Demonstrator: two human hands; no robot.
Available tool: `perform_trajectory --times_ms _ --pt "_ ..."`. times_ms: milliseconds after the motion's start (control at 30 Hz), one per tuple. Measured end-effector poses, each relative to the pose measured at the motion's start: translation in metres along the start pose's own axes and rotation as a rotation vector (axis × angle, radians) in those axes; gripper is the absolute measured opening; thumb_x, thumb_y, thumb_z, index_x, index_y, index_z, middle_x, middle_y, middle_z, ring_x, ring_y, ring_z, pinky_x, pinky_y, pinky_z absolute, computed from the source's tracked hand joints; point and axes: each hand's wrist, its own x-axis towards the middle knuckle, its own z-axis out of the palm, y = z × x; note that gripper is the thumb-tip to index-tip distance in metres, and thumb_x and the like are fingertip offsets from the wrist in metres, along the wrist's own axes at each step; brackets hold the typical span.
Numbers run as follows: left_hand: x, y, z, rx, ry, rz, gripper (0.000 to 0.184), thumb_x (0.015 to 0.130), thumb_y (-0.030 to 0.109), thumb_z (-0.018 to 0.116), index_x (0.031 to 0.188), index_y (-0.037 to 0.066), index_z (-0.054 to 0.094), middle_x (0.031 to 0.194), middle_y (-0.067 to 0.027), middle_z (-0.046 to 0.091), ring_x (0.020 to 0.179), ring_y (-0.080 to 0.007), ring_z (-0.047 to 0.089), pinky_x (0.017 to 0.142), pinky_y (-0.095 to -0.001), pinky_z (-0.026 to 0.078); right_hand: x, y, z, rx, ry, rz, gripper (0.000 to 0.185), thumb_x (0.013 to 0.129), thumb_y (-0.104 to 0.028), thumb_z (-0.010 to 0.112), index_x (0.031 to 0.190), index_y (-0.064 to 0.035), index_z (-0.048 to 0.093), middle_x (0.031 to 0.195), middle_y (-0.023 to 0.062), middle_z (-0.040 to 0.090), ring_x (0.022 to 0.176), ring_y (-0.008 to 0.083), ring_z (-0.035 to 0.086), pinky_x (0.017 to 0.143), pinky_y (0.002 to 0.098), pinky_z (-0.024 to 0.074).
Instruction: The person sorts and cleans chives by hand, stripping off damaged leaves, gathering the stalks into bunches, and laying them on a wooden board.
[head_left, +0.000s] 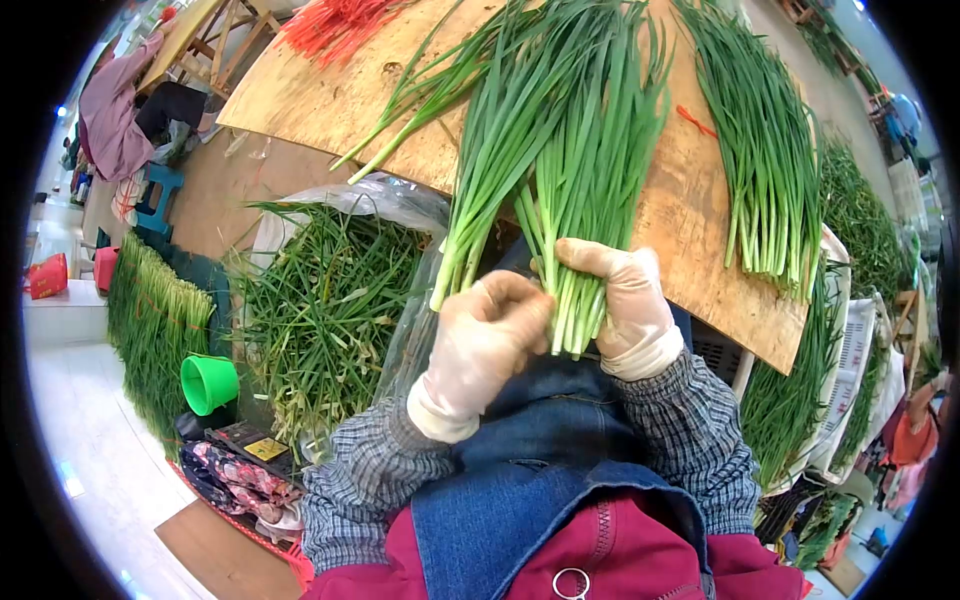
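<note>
My gloved right hand [628, 298] is wrapped round the pale lower stems of a bunch of garlic chives [598, 170], thumb across the front. The green leaves of this bunch stretch away over the wooden board. Just left of the stem ends, my gloved left hand [490, 340] is closed, its thumb and fingers pinched together; what lies in the pinch is hidden. More loose chives [500, 150] lie on the board beside the held bunch, some stems jutting past its near edge. A neat pile of chives [765, 160] rests at the right side of the board.
Red ties [335, 28] lie at the board's [690, 240] far left, with one red tie [695, 122] near the right pile. A heap of leaf scraps [325, 310] fills a plastic-lined container at left. Beyond it are a green bucket [209, 384] and standing chives [160, 320].
</note>
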Motion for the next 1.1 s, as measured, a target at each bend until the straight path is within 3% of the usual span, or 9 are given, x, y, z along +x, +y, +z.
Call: perform_trajectory --times_ms 133,333,500,667,833,867,900,967,1100 --pt "0.013 -0.007 -0.008 -0.211 -0.023 -0.023 0.02 0.085 0.019 0.058 0.079 0.0 0.057 0.055 -0.0043 0.054 0.042 -0.0082 0.043 0.04 -0.0197 0.033 -0.001 0.002 -0.002 0.1 -0.056 0.023 0.02 0.076 0.001 0.059 0.094 0.0091 0.057 0.08 0.0147 0.063 0.061 0.0219 0.063 0.054 0.0307 0.0544" --pt "0.014 0.004 -0.004 0.023 -0.039 -0.003 0.019 0.084 0.019 0.062 0.08 0.001 0.057 0.059 -0.0029 0.055 0.044 -0.0068 0.046 0.041 -0.0185 0.035 -0.003 0.004 0.003 0.09 -0.038 -0.063 0.02 0.077 0.002 0.057 0.096 0.0081 0.057 0.083 0.0158 0.063 0.064 0.0238 0.063 0.056 0.0328 0.0552" --pt "0.016 0.004 -0.024 -0.274 -0.192 -0.089 0.018 0.083 0.017 0.061 0.084 -0.001 0.058 0.062 -0.0016 0.055 0.047 -0.0068 0.047 0.043 -0.0206 0.037 -0.001 0.006 -0.002 0.072 -0.037 -0.029 0.021 0.076 0.004 0.056 0.097 0.009 0.057 0.083 0.0157 0.063 0.065 0.0237 0.063 0.059 0.0318 0.055" --pt "0.021 -0.015 -0.01 0.326 0.187 0.309 0.018 0.078 0.012 0.069 0.085 -0.001 0.058 0.067 0.0014 0.057 0.051 -0.004 0.048 0.046 -0.0184 0.039 -0.001 0.008 0.005 -0.001 0.024 -0.103 0.022 0.075 0.006 0.056 0.097 0.011 0.056 0.089 0.0171 0.062 0.072 0.0242 0.064 0.066 0.032 0.0557" --pt "0.018 -0.018 -0.01 0.803 0.358 0.688 0.011 0.076 0.005 0.066 0.082 -0.001 0.058 0.065 -0.0111 0.06 0.054 -0.0169 0.058 0.05 -0.0271 0.045 -0.003 0.005 0.005 -0.095 0.078 -0.079 0.02 0.077 0.004 0.057 0.095 0.0121 0.056 0.086 0.017 0.062 0.07 0.024 0.064 0.064 0.0314 0.0556" --pt "0.017 -0.017 -0.01 0.827 0.383 0.744 0.01 0.076 0.003 0.065 0.082 -0.001 0.059 0.065 -0.0129 0.059 0.055 -0.0198 0.058 0.051 -0.0286 0.045 -0.004 0.004 0.005 -0.121 0.097 -0.069 0.02 0.077 0.004 0.057 0.095 0.0123 0.056 0.086 0.0172 0.062 0.07 0.0239 0.064 0.064 0.0312 0.0555" --pt "0.017 -0.016 -0.01 0.85 0.41 0.8 0.008 0.076 0.002 0.064 0.081 -0.001 0.059 0.066 -0.0146 0.059 0.055 -0.0228 0.059 0.051 -0.0301 0.045 -0.004 0.004 0.007 -0.076 0.117 -0.067 0.017 0.075 0.003 0.062 0.091 0.0066 0.059 0.079 0.0126 0.063 0.063 0.02 0.063 0.054 0.0279 0.0524" --pt "0.014 -0.01 -0.006 0.859 0.433 0.851 0.005 0.075 0.0 0.062 0.08 0.0 0.06 0.067 -0.0155 0.059 0.056 -0.0282 0.059 0.051 -0.0323 0.046 -0.004 0.004 0.007 -0.025 0.028 -0.069 0.021 0.078 0.002 0.06 0.097 0.0073 0.057 0.086 0.0131 0.063 0.07 0.0203 0.064 0.062 0.0288 0.0539" --pt "0.015 -0.006 0.008 1.008 0.42 1.171 0.015 0.068 0.001 0.065 0.082 0.001 0.06 0.064 -0.0094 0.05 0.053 -0.0254 0.052 0.047 -0.0366 0.042 0.003 0.011 0.005 0.148 -0.124 -0.054 0.024 0.081 -0.001 0.057 0.105 0.0055 0.055 0.094 0.0118 0.063 0.079 0.0195 0.063 0.07 0.0293 0.0537"
